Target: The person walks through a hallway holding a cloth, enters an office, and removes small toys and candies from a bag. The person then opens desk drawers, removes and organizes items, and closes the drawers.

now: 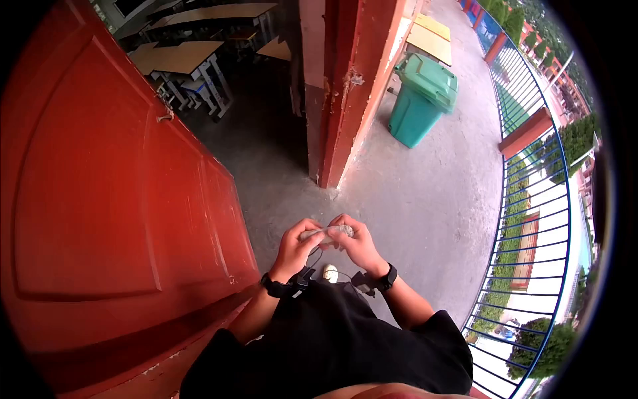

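Observation:
In front of my body, both hands meet on a pale, whitish roll-shaped thing [341, 231], which looks like crumpled plastic or paper; its exact kind is not clear. My left hand [294, 247] grips its left end, thumb on top. Fingers of my right hand [359, 245] close round the right end. The roll lies roughly level between them, with parts hidden by the fingers. Black bands with small devices circle both wrists, and a thin cable hangs below the hands.
A red door [119, 179] stands ajar on my left, beside a chipped red door frame [335, 100]. Desks [183, 56] fill the room beyond. Along the walkway stand a green wheeled bin [422, 100] and, on the right, a blue railing [531, 249].

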`<state>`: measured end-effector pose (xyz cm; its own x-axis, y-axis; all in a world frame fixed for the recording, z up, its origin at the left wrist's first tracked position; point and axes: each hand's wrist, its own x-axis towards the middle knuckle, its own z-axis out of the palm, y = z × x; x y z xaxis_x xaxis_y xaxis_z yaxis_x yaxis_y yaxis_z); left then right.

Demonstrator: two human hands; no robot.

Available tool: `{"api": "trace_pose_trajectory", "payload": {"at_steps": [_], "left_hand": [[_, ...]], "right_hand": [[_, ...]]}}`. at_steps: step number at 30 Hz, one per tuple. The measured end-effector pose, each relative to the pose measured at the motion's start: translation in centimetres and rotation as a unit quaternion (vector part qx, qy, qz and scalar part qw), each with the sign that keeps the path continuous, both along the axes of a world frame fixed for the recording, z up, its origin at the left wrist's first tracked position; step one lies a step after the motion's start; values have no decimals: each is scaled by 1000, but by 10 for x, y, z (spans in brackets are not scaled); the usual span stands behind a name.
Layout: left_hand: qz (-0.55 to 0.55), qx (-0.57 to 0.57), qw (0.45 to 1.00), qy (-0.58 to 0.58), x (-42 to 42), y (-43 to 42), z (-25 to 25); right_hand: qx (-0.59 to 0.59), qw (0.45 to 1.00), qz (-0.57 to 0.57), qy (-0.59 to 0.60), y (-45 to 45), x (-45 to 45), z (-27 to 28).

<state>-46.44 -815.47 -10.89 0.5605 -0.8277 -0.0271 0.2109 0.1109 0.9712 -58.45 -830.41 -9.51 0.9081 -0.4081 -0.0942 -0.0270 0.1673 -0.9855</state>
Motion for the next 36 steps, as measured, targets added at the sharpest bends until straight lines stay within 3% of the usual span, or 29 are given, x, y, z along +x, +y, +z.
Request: {"api": "trace_pose_trajectory", "payload": {"at_steps": [3, 4, 8, 10, 13, 15, 19, 23, 26, 29, 33, 36], "left_hand": [[48, 50, 998, 5, 51, -20, -5], [72, 33, 995, 60, 72, -28, -16], [132, -1, 985, 107, 169, -48, -45], [126, 21, 990, 68, 226, -56, -34], [81, 41, 995, 29, 325, -71, -23], [72, 42, 996, -20, 385, -87, -13], [90, 89, 992, -1, 478, -111, 3], [170, 81, 982, 27, 544, -130, -8], [246, 99, 964, 21, 611, -149, -29], [286, 107, 949, 71, 694, -167, -48], [310, 111, 940, 83, 812, -214, -27], [307, 107, 945, 43, 892, -249, -28]], "right_hand": [[48, 997, 16, 63, -24, 65, -11], [47, 995, 22, 81, -30, 92, -15], [-35, 998, 46, 27, -55, 203, -51], [-54, 997, 48, 18, -63, 256, -49], [-181, 979, 57, -75, -93, 354, -32], [-163, 981, 78, -65, -110, 408, -19], [-220, 967, 85, -98, -140, 511, -11], [-110, 987, 90, -70, -155, 601, -35], [64, 990, 121, -30, -166, 682, -63], [24, 981, 180, 74, -199, 775, -55], [-78, 980, 176, -53, -249, 910, -64], [-53, 974, 221, 3, -294, 984, -53]]}}
